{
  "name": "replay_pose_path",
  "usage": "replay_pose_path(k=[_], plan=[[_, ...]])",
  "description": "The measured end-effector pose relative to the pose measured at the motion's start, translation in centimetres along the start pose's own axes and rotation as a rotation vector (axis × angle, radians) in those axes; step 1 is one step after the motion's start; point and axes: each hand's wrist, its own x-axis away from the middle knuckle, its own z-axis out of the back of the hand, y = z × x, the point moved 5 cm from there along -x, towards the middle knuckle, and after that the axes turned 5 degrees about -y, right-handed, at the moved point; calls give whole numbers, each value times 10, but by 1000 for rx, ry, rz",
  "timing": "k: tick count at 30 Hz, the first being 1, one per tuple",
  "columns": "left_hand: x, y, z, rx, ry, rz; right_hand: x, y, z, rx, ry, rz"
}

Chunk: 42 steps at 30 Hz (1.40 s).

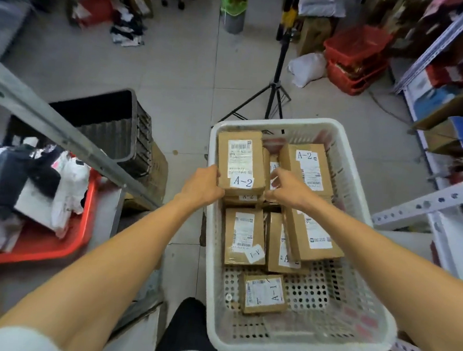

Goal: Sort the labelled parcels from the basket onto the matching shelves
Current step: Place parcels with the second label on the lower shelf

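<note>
Fig.: L hand [202, 185] grips A-2 box [240, 159] at its near-left corner, atop other parcels in basket [349, 348]. R hand [285, 185] curled at box's right edge; hold can't be told. Risk: one-sided grip, so box may tilt and drop back.

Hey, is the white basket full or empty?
Partly full. Brown parcels crowd the white basket's far half; its near floor shows bare around one A-1 parcel.

The person wears a white short-sleeved top [20, 340], forearms [125, 247] bare, and black trousers [185, 329].
</note>
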Motion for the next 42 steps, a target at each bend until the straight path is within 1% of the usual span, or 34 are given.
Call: replay_pose_path(k=[5, 7, 12, 15, 18, 21, 23, 25, 27, 29, 31, 33, 35, 38, 42], plan=[[-50, -4, -14, 31, -35, 15, -46, 9, -3, -58, -5, -65], [-72, -3, -18, 61, -48, 17, -64, 16, -4, -92, 5, -116], [-118, -7, -26, 83, -64, 113, -104, 28, -10, -166, 44, -221], [-137, -5, -31, 57, -30, 157, -132, 26, -20, -282, 8, -249], [-147, -4, -33, 54, -45, 175, -154, 21, -30, -409, 61, -232], [-154, -7, -34, 137, -38, 157, -160, 23, -30, -456, 128, -271], [-156, -9, -35, 217, -25, 103, -158, 33, -29, -466, 119, -338], [-156, -6, -38, 355, -23, 36, -154, 48, -27, -483, 130, -407], [-156, 2, -45, 498, -71, -5, -147, 62, -24, -519, 165, -476], [-158, 9, -56, 531, -149, -6, -140, 78, -24, -589, 192, -516], [-161, 13, -68, 540, -243, 30, -136, 92, -24, -667, 201, -518], [-165, 12, -80, 579, -295, 69, -135, 98, -26, -704, 200, -486], [-168, 10, -89, 630, -300, 83, -136, 100, -29, -708, 204, -434], [-170, 5, -97, 710, -302, 94, -137, 103, -35, -793, 215, -352], [-166, 2, -100, 855, -354, 114, -139, 108, -45, -883, 151, -282]])
